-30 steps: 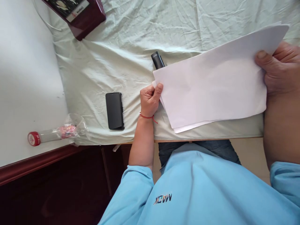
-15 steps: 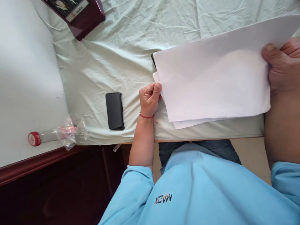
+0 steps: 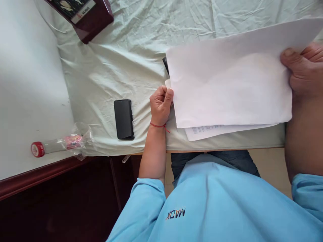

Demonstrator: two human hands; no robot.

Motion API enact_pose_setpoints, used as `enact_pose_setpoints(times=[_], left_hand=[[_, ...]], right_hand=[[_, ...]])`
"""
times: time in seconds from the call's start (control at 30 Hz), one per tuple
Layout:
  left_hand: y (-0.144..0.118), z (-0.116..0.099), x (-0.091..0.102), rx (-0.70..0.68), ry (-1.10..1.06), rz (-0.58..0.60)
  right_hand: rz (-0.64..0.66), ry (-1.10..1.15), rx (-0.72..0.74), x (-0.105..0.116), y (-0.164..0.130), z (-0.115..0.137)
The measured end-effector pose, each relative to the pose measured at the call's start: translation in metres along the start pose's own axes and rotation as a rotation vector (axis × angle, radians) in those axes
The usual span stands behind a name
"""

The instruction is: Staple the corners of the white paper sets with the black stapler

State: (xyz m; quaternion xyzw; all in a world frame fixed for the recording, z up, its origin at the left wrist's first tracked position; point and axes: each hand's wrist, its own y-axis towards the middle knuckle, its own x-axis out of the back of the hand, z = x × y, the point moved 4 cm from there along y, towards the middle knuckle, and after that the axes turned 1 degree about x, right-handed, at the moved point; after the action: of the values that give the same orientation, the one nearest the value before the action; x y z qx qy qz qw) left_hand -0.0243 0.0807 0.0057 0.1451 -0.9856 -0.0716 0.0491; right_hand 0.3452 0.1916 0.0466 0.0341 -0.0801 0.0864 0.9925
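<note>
My right hand (image 3: pixel 304 70) pinches the right edge of a white sheet of paper (image 3: pixel 232 84), lifted and spread over the table. Under it lies a printed sheet (image 3: pixel 214 130) whose lower edge sticks out. My left hand (image 3: pixel 160 105), with a red thread on its wrist, is closed on the left corner of the lower paper. A black stapler-like object (image 3: pixel 165 64) is almost hidden behind the top sheet's left edge.
A pale green wrinkled cloth (image 3: pixel 121 57) covers the table. On it, left of my left hand, lies a black phone (image 3: pixel 123 119). A dark red box (image 3: pixel 85 15) sits at the far left. A red-capped plastic bottle (image 3: pixel 57 146) lies on the white surface at left.
My right hand has carried the top sheet up and left, covering most of the black object. The printed sheet below now shows more of its lower edge.
</note>
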Motion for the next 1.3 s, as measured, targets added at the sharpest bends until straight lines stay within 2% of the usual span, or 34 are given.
enact_pose_setpoints(times=[0.13,0.4,0.6,0.73,0.9,1.1,1.23,1.3], left_hand=[[0.002,0.005,-0.002,-0.005,-0.006,0.03],[0.002,-0.002,0.001,0.019,0.055,-0.023],[0.0,0.0,0.002,0.008,0.041,-0.051],[-0.003,0.008,0.002,0.02,0.005,0.012],[-0.004,0.012,0.004,0.044,-0.041,0.006],[-0.001,0.006,0.003,0.033,0.032,0.0],[0.0,0.003,0.002,0.036,0.006,-0.016],[0.0,0.001,0.001,0.053,-0.021,-0.027]], right_hand=[[0.035,-0.034,-0.008,0.002,0.0,-0.003],[0.021,-0.043,-0.002,0.007,0.002,-0.013],[0.033,-0.034,0.012,0.003,0.001,-0.007],[-0.011,0.015,0.037,0.0,0.0,0.0],[-0.18,-0.06,0.023,0.006,0.002,-0.002],[-0.119,-0.056,0.116,0.003,0.003,-0.001],[-0.176,-0.142,0.05,0.007,0.003,-0.004],[-0.164,-0.136,0.019,0.006,0.002,-0.004]])
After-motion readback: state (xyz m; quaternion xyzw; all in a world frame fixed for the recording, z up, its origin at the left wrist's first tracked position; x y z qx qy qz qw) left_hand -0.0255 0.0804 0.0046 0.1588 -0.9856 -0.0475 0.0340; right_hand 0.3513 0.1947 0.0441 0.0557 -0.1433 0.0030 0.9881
